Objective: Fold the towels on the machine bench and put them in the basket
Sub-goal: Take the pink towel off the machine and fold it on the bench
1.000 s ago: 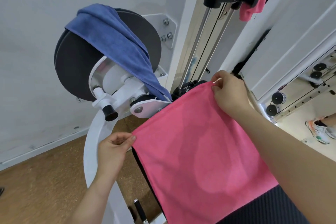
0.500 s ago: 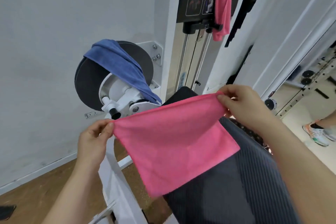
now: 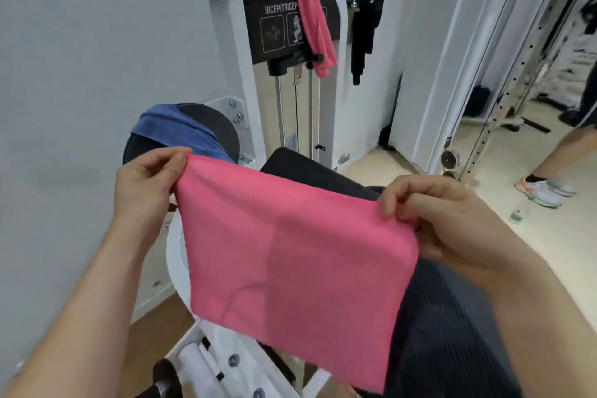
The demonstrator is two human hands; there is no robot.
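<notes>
step: folding pink towel (image 3: 290,252) | left hand (image 3: 145,191), right hand (image 3: 445,220) each pinch a corner | next: bring corners together

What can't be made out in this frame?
- Basket: nowhere in the head view.
- Blue towel: its lower end is hidden behind the left hand and the held pink towel.
- Bench pad: its middle is covered by the held pink towel, which the right hand also pinches.
- Placard: its right side is covered by the hung pink towel.
- Bystander: cut off by the right edge, so only a leg and a shoe show.
</notes>
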